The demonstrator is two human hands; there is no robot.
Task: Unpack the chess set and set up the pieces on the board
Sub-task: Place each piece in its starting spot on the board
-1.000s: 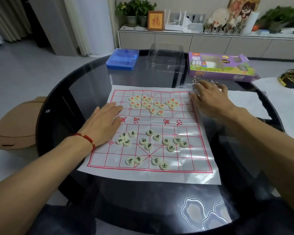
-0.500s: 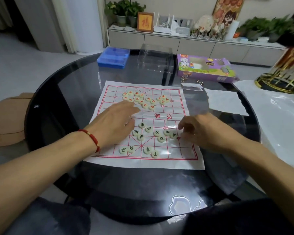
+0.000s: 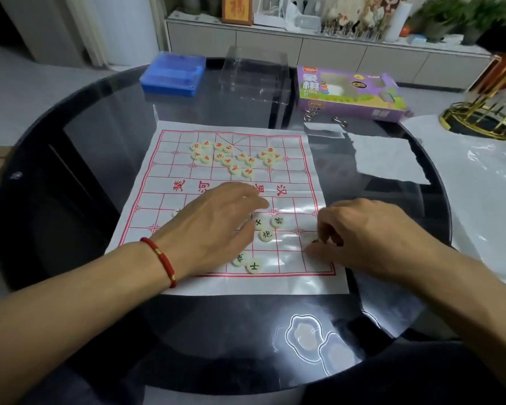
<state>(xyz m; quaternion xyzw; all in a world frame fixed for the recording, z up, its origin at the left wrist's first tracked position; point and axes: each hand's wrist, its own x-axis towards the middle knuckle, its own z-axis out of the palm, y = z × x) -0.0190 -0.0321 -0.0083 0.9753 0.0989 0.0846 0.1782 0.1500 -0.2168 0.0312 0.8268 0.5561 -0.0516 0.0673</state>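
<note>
A white paper board (image 3: 164, 200) with a red grid lies on the round black glass table (image 3: 70, 171). Several pale round pieces with red characters (image 3: 234, 159) lie bunched on its far half. Pieces with black characters (image 3: 266, 235) are scattered on the near half. My left hand (image 3: 214, 226), with a red bracelet at the wrist, lies flat over the near-left pieces with its fingers stretched out and hides some of them. My right hand (image 3: 368, 235) is at the board's near right corner, fingers curled, pinching one black-character piece (image 3: 314, 241).
Along the table's far side stand a blue plastic box (image 3: 171, 74), a clear plastic tray (image 3: 254, 74) and the purple chess carton (image 3: 348, 92). A white sheet (image 3: 389, 159) lies right of the board. A gold wire stand (image 3: 485, 112) is at far right.
My right hand came from the board's far right corner to the near right corner and closed on a piece. My left hand slid rightward over the black-character pieces.
</note>
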